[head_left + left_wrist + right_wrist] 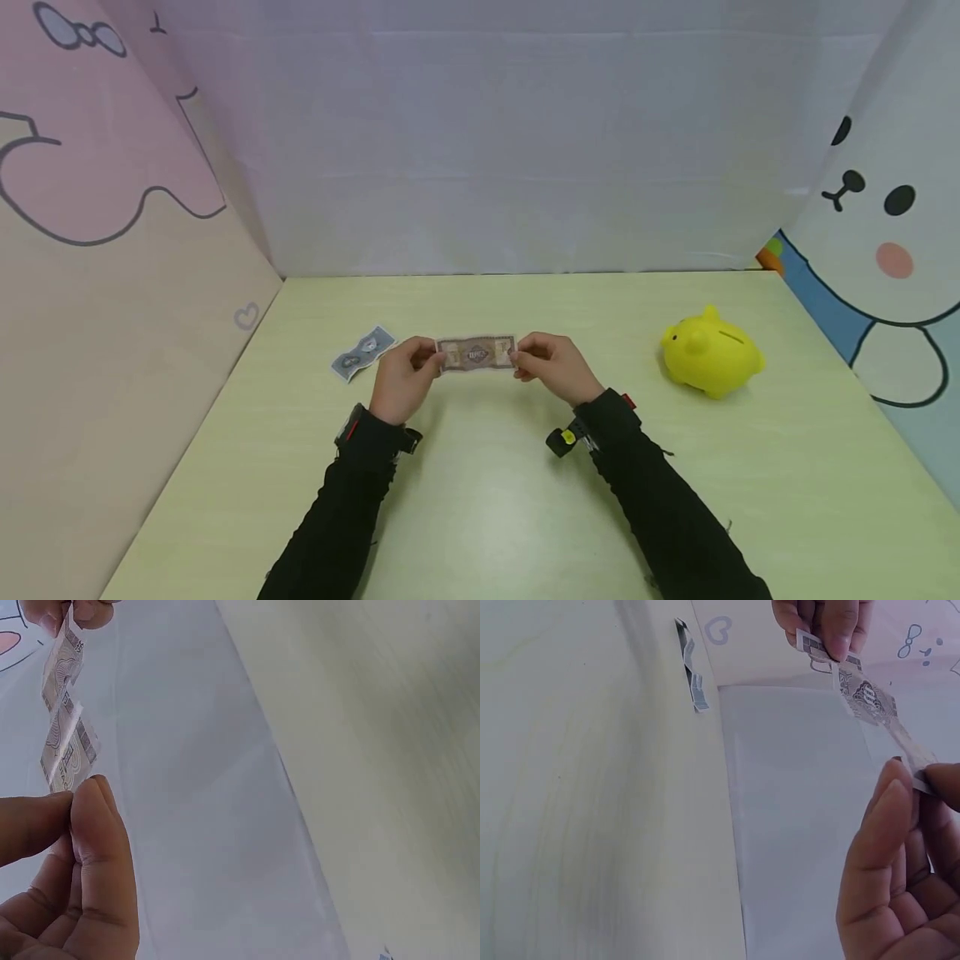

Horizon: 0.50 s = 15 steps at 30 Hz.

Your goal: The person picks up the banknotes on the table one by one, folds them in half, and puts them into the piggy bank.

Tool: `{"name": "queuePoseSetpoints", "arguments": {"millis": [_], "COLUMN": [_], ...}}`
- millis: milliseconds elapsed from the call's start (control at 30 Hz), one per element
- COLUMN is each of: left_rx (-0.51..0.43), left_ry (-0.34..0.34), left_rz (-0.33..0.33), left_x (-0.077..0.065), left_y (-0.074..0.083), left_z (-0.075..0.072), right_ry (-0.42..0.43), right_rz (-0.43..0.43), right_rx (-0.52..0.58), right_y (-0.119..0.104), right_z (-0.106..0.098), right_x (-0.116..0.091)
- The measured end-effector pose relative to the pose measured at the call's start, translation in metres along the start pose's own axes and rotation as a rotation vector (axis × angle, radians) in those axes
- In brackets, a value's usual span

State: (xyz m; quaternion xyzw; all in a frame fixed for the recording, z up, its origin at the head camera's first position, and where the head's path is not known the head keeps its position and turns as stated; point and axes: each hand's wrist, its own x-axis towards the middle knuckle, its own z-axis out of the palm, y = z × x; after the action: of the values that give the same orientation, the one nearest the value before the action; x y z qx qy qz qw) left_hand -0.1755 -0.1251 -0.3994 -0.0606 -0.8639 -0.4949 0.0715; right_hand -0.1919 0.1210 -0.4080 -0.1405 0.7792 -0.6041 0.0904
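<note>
A brownish banknote [477, 353] is stretched between both hands above the table. My left hand [403, 380] pinches its left end between thumb and fingers; my right hand [558, 367] pinches the right end the same way. In the left wrist view the banknote [69, 742] looks wavy and creased, running up from the near fingers to the other hand. The right wrist view shows the printed face of the banknote [870, 697], with its near end tucked under the thumb. Just left of my left hand, a blue-grey banknote [363, 353] lies creased on the table.
A yellow piggy bank [711, 353] with a slot on top stands on the right of the pale table [480, 517]. A white sheet [510, 150] rises behind the table's back edge. Cartoon-printed panels [892, 250] flank both sides.
</note>
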Motion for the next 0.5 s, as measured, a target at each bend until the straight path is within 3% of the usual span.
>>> {"name": "queuePoseSetpoints", "arguments": {"millis": [200,500], "left_rx": [-0.045,-0.088], "left_ry": [0.008,-0.023], "left_rz": [0.003,0.078], "left_x": [0.0,0.001], "left_y": [0.009,0.024], "left_z": [0.009,0.023], "right_ry": [0.014,0.044], "right_rz": [-0.03,-0.05], "right_rx": [0.017,0.001], "right_y": [-0.001,-0.001], "right_z": [-0.009,-0.029], "right_x": [-0.011,-0.024]}}
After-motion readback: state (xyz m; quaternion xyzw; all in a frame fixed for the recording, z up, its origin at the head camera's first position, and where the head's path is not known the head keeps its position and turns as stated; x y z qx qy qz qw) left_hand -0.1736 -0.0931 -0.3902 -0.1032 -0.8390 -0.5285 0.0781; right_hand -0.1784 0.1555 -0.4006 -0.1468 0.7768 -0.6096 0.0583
